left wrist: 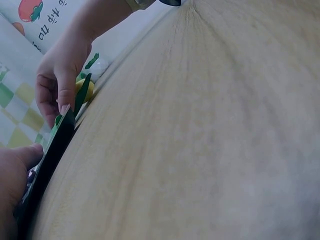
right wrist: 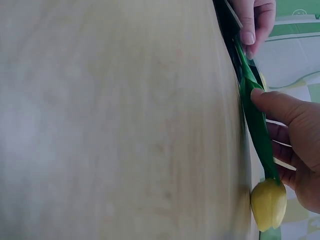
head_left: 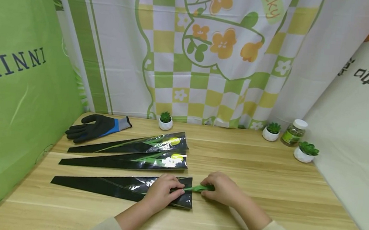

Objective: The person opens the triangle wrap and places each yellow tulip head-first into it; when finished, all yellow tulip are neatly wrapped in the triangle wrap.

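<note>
Tulip going into black sleeve [head_left: 120, 187] on worktop [head_left: 264, 182].
Left hand [head_left: 161, 192] pinches sleeve mouth; right hand [head_left: 224, 189] grips tulip [right wrist: 267, 202] stem, bloom hidden in head view.

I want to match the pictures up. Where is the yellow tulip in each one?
Head view: only the tulip leaf shows, between both hands at the black sleeve's open end.
Left wrist view: upper left, behind the right hand.
Right wrist view: bottom right.
Shared landmark: the wooden table.
</note>
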`<action>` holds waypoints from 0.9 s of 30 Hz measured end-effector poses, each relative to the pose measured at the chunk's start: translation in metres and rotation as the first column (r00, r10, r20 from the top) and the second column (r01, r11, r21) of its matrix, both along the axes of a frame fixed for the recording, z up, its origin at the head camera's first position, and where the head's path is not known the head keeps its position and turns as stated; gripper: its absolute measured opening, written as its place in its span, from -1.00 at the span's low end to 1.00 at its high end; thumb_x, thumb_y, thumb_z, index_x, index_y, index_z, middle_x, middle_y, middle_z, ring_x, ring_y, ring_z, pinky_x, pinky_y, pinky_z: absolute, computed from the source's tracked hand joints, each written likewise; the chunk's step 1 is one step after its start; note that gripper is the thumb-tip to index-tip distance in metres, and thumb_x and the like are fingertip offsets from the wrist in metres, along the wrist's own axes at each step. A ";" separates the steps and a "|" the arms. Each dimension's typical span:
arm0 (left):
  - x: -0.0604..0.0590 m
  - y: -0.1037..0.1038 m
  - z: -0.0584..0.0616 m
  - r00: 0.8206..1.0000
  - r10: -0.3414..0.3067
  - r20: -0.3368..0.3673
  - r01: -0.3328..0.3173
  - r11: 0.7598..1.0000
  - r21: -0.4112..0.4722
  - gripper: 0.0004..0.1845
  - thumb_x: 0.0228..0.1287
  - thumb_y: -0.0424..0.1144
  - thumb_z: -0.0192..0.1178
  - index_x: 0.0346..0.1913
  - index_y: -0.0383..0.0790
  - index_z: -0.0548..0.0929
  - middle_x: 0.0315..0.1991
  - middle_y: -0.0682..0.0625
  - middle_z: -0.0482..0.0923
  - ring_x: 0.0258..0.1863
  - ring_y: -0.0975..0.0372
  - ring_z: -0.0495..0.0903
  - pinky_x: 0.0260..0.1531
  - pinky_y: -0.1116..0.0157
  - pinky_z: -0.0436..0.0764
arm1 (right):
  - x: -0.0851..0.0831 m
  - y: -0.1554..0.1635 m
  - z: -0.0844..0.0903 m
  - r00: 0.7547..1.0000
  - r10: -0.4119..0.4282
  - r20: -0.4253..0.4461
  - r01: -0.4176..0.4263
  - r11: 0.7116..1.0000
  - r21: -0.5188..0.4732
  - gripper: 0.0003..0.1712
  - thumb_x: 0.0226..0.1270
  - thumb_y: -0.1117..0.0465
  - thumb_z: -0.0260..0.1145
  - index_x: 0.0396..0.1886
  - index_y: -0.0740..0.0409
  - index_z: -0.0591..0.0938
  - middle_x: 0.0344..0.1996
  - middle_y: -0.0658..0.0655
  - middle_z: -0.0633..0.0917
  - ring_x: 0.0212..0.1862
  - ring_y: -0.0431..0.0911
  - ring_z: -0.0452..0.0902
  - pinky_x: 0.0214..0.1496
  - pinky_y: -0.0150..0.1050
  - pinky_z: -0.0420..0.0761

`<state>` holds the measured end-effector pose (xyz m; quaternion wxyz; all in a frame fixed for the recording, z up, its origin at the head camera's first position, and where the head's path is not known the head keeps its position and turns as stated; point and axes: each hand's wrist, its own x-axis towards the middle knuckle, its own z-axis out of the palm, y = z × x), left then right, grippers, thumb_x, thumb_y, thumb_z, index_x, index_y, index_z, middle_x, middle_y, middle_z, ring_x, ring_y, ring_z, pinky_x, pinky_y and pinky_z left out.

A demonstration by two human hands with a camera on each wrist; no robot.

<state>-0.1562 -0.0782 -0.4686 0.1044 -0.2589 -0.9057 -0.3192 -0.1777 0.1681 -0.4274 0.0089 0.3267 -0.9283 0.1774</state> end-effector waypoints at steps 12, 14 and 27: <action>0.000 -0.001 -0.003 0.999 -0.008 -0.039 0.009 1.000 0.010 -0.84 0.24 -0.15 0.33 -0.17 -0.08 0.79 -0.21 0.11 0.70 -0.12 0.23 0.60 -0.02 0.23 0.61 | 0.003 0.038 0.012 0.984 -0.138 0.115 0.152 0.980 -0.127 -0.55 0.26 0.05 0.41 0.06 0.19 0.66 0.03 0.20 0.70 0.12 0.19 0.58 0.17 0.16 0.57; 0.000 -0.001 -0.003 0.999 -0.005 -0.032 0.006 1.000 0.009 -0.84 0.25 -0.14 0.33 -0.16 -0.07 0.79 -0.20 0.12 0.70 -0.11 0.23 0.60 -0.01 0.22 0.61 | 0.003 0.045 0.013 0.976 -0.167 0.142 0.187 0.972 -0.142 -0.55 0.28 0.06 0.40 0.08 0.21 0.65 0.07 0.23 0.68 0.17 0.24 0.54 0.20 0.21 0.53; 0.000 0.000 -0.004 1.000 0.004 -0.017 -0.003 1.000 0.013 -0.83 0.24 -0.12 0.33 -0.17 -0.06 0.79 -0.20 0.13 0.70 -0.11 0.24 0.60 0.00 0.23 0.60 | 0.003 0.083 0.007 0.923 -0.208 0.324 0.283 0.937 -0.205 -0.42 0.20 0.05 0.45 0.16 0.23 0.59 0.09 0.25 0.65 0.08 0.12 0.56 0.15 0.11 0.59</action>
